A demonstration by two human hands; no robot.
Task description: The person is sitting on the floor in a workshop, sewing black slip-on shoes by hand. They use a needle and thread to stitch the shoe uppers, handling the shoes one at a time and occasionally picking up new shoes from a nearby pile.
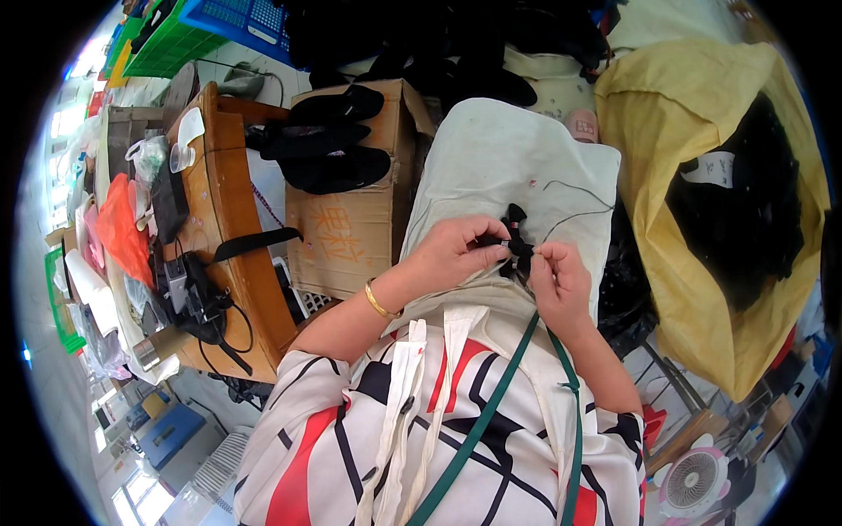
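Observation:
My left hand pinches a small black fabric piece, which looks knotted or bow-like, between thumb and fingers. Close against its right side is my right hand, thumb and fingertips pressed together; what they grip is too small to make out. A thin dark thread runs from near the right fingertips and loops over the off-white cloth beneath both hands. Part of the black piece is hidden by the left fingers.
At left, a cardboard box carries several black fabric items beside a cluttered wooden table. A yellow sack with black material stands at right. Black fabric is heaped at the far side. A fan is lower right.

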